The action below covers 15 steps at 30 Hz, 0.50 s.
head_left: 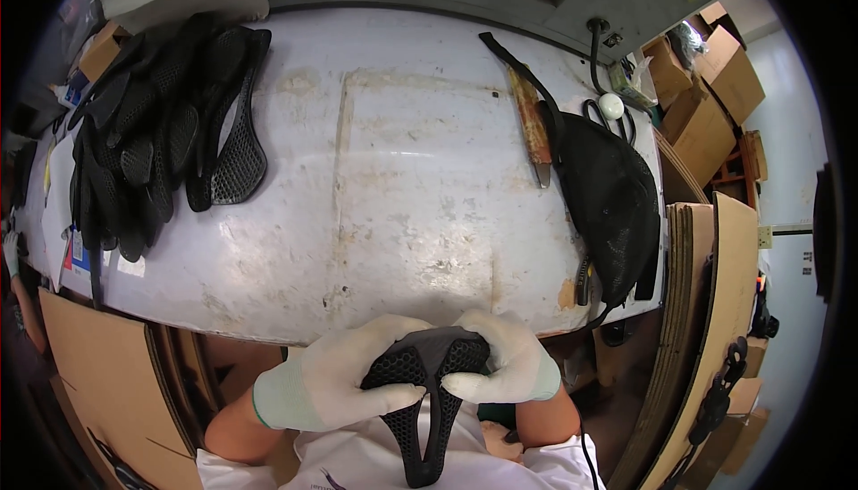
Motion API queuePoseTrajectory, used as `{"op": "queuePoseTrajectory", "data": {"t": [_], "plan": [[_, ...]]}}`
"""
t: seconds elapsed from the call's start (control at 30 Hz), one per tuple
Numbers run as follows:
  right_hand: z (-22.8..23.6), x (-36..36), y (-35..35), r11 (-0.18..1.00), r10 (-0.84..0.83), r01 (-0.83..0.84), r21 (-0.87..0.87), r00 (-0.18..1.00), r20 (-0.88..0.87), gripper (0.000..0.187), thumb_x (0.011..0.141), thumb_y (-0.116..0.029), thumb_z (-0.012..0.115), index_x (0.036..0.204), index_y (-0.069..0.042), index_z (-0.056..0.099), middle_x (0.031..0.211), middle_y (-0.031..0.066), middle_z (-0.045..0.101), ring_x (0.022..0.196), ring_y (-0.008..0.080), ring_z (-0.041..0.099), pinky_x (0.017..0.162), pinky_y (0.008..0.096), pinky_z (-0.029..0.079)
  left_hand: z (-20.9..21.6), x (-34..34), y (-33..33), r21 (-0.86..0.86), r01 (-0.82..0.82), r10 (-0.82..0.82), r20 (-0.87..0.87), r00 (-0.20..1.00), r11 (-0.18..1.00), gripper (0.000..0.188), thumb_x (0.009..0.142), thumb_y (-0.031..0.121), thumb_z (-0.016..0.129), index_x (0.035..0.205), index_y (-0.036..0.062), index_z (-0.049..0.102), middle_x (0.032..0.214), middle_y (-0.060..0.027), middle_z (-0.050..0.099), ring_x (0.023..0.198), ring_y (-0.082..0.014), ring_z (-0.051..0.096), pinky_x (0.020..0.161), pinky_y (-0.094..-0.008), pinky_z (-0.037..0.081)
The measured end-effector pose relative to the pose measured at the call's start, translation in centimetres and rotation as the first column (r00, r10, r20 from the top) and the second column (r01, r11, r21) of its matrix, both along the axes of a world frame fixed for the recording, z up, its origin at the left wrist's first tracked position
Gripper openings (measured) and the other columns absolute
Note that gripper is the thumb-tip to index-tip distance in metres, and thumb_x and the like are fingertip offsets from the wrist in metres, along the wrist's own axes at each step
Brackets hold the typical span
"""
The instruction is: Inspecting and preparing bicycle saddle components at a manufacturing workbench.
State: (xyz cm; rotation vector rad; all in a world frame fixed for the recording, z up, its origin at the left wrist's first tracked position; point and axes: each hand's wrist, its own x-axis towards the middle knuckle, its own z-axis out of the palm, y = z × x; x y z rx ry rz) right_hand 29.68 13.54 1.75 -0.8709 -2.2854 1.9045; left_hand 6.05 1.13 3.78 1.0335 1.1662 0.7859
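A black bicycle saddle (433, 350) with a honeycomb lattice and a long central slot is held between my two gloved hands, its narrow nose pointing down toward my body. My left hand (353, 372) grips the wide end on the left, the thumb lying across the lattice. On the other side my right hand (511, 360) grips the same wide end, its thumb pressing near the slot. Both hands wear white gloves with pale green cuffs. The fingers behind the saddle are hidden. The saddle is just off the near edge of the worktable (411, 213).
A heap of similar black lattice saddles (134, 132) lies at the table's left. To the right are a knife with a worn, tape-wrapped handle (529, 123) and a black mesh bag (608, 195). Cardboard sheets (116, 374) stand below left; cardboard boxes (715, 114) are stacked far right.
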Motion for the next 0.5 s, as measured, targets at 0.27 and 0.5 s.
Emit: {"op": "queuePoseTrajectory", "data": {"t": [0.27,0.5], "plan": [[1.0,-1.0,-0.6,1.0,0.001,-0.004,0.021,0.991,0.134,0.04,0.073,-0.031,0.081,0.092,-0.001,0.064,0.073,0.016,0.065,0.063,0.0274,0.065,0.061,0.0376,0.051,1.0,0.5,-0.2,0.015,-0.005,0.006,-0.097,0.995,1.0,0.056,0.088,0.025,0.082,0.133,0.0003,0.061,0.108,-0.0136,0.073,0.098,-0.0236,0.072,0.088,-0.0352,0.056],[-0.8,-0.7,-0.5,0.996,-0.027,0.033,0.087,0.997,-0.071,0.04,0.079,-0.034,0.081,0.093,0.0,0.063,0.07,0.0132,0.061,0.063,0.0256,0.062,0.06,0.0352,0.048,0.8,0.2,-0.1,-0.01,-0.062,0.061,-0.069,0.996,0.998,0.043,0.089,0.027,0.08,0.12,-0.0006,0.067,0.092,-0.0146,0.074,0.079,-0.0257,0.072,0.073,-0.034,0.056]]}}
